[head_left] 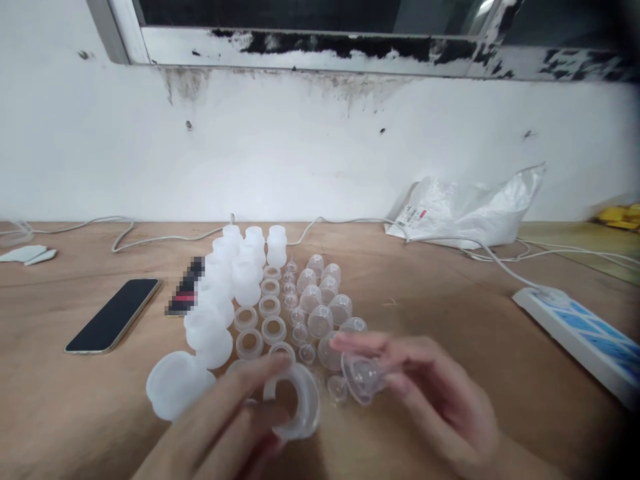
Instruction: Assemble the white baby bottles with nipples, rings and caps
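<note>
My left hand (pixel 235 420) pinches a translucent plastic ring (pixel 299 407) near the table's front edge. My right hand (pixel 425 387) grips a small clear dome-shaped cap (pixel 363 379) just to the right of the ring; the two parts are close but apart. Both hands are blurred. Behind them stand rows of parts: white frosted bottle-like cups (pixel 235 280) on the left, translucent rings (pixel 265 317) in the middle, clear domes (pixel 323 297) on the right. A large white cup (pixel 175 383) lies on its side at the front left.
A black phone (pixel 114 315) lies at the left on the wooden table (pixel 450 313). A white power strip (pixel 585 337) and cables sit at the right, a white plastic bag (pixel 465 210) by the wall. A pixelated dark item (pixel 187 290) lies beside the cups.
</note>
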A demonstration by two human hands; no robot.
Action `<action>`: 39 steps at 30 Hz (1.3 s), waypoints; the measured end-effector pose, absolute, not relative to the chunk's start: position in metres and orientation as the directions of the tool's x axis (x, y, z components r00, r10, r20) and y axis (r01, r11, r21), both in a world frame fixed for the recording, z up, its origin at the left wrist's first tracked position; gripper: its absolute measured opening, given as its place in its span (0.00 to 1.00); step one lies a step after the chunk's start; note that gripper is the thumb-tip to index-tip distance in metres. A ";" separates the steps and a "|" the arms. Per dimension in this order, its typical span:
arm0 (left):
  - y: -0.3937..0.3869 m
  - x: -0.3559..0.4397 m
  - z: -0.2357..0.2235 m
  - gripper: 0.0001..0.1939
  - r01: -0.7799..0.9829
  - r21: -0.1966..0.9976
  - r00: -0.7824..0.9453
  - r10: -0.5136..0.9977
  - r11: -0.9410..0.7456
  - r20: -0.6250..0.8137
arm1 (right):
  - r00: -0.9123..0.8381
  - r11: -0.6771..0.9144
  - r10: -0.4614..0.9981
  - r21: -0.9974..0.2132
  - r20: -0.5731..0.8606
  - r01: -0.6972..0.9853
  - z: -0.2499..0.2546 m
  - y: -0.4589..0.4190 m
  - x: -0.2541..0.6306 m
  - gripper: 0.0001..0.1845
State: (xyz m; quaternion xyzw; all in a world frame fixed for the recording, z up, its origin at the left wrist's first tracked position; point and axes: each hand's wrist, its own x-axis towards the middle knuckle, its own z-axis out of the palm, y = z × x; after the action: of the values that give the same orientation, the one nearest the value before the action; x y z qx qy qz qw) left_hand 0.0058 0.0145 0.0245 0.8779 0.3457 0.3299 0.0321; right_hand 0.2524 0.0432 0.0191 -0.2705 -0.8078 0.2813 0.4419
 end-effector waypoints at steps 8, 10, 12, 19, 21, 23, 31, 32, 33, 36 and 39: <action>0.096 -0.003 0.107 0.10 0.611 0.624 0.436 0.865 -0.488 0.249 | -0.416 0.556 0.805 -0.783 0.424 0.278 0.074 0.092 0.215 0.04; 0.111 -0.002 0.109 0.11 0.571 0.688 0.476 0.863 -0.449 0.168 | -0.388 0.558 0.812 -0.775 0.436 0.297 0.077 0.103 0.206 0.05; 0.120 -0.003 0.104 0.09 0.495 0.768 0.506 0.854 -0.406 0.125 | -0.372 0.532 0.829 -0.795 0.418 0.292 0.077 0.109 0.201 0.05; 0.129 -0.008 0.085 0.14 0.261 0.922 0.480 0.867 -0.284 0.131 | -0.316 0.399 0.899 -0.866 0.304 0.302 0.068 0.120 0.197 0.09; 0.131 -0.006 0.084 0.13 0.233 0.936 0.478 0.869 -0.264 0.126 | -0.330 0.350 0.906 -0.906 0.264 0.237 0.064 0.121 0.195 0.10; 0.132 -0.004 0.083 0.13 0.203 0.950 0.484 0.867 -0.239 0.115 | -0.369 0.289 0.906 -0.940 0.207 0.182 0.061 0.123 0.195 0.14; 0.129 0.001 0.083 0.14 0.061 0.994 0.519 0.853 -0.096 0.050 | -0.364 0.275 0.908 -0.952 0.210 0.137 0.061 0.122 0.196 0.15; 0.129 0.002 0.083 0.14 0.047 0.997 0.523 0.852 -0.066 0.032 | -0.365 0.293 0.903 -0.945 0.225 0.144 0.061 0.122 0.196 0.15; 0.128 0.003 0.083 0.14 0.037 0.999 0.529 0.848 -0.036 0.011 | -0.365 0.318 0.898 -0.936 0.245 0.154 0.061 0.122 0.196 0.14; 0.127 0.005 0.083 0.14 0.037 0.999 0.556 0.830 0.028 -0.044 | -0.365 0.390 0.879 -0.904 0.308 0.177 0.057 0.123 0.196 0.11; 0.127 0.008 0.079 0.17 0.066 0.997 0.594 0.802 0.030 -0.063 | -0.346 0.404 0.879 -0.898 0.328 0.174 0.052 0.124 0.196 0.10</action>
State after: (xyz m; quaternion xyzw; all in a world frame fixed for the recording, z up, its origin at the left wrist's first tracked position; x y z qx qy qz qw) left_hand 0.0076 0.1268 0.0795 0.6323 0.3434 0.2920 0.6300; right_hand 0.1957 0.1238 0.0523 -0.3683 -0.7147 0.4029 0.4373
